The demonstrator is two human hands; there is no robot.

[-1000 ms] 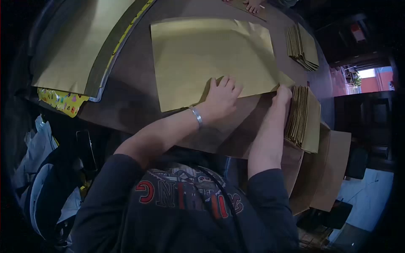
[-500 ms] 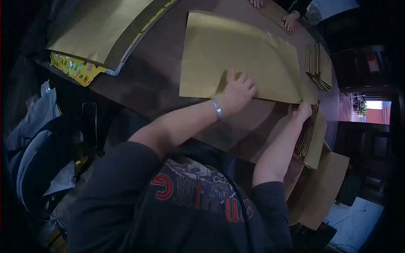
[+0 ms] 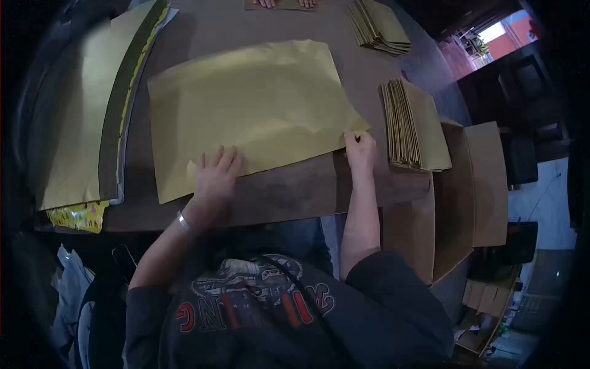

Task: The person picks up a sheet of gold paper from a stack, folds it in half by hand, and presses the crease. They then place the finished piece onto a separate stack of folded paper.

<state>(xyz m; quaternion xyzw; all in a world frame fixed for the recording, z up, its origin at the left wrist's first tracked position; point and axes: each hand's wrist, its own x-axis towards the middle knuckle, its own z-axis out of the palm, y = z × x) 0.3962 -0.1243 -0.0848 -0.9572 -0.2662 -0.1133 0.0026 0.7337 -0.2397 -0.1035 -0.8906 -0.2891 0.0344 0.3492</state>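
Observation:
A large sheet of brown paper (image 3: 252, 104) lies on the dark table (image 3: 295, 197), its right corner slightly lifted. My left hand (image 3: 215, 175), with a silvery band at the wrist, rests on the sheet's near edge with its fingers spread. At the right corner, my right hand (image 3: 360, 147) pinches the paper between thumb and fingers. Just right of that hand stands a stack of folded brown paper pieces (image 3: 415, 126).
A pile of large brown sheets (image 3: 77, 123) lies on the left over yellow patterned material (image 3: 80, 216). Another folded stack (image 3: 380, 27) is at the back right. Beside the table stands an open cardboard box (image 3: 455, 197). Another person's hands (image 3: 286, 3) are at the far edge.
The view has turned and shifted. Relative to the sheet, my left hand has moved left along the near edge. My right hand still grips the right corner.

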